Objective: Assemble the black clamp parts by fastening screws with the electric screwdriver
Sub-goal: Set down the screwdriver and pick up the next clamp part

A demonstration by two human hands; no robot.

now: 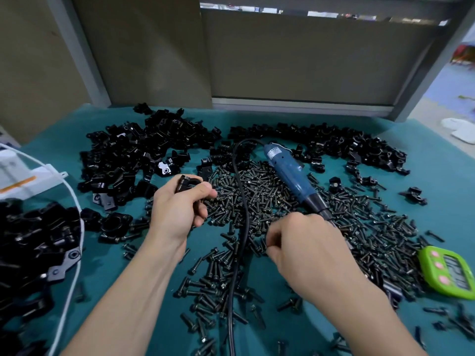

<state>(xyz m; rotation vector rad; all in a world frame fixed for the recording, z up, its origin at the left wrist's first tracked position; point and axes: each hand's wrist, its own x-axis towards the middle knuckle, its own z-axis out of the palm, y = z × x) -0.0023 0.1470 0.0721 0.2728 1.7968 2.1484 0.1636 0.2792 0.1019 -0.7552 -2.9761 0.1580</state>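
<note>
Just left of the screw pile (270, 191), the left hand (177, 209) is up off the teal mat (449, 176), fingers and thumb wrapped round a black clamp part (185, 183) that pokes out above the thumb. At the pile's near edge the right hand (308, 247) sits knuckles-up, fingertips curled down among the screws, and whether it has pinched one I can't tell. Across the pile lies the blue electric screwdriver (288, 170), its nose end running behind that right hand and its black cable (241, 227) trailing down through the pile between both hands, with a green timer (447, 276) at the pile's right edge.
</note>
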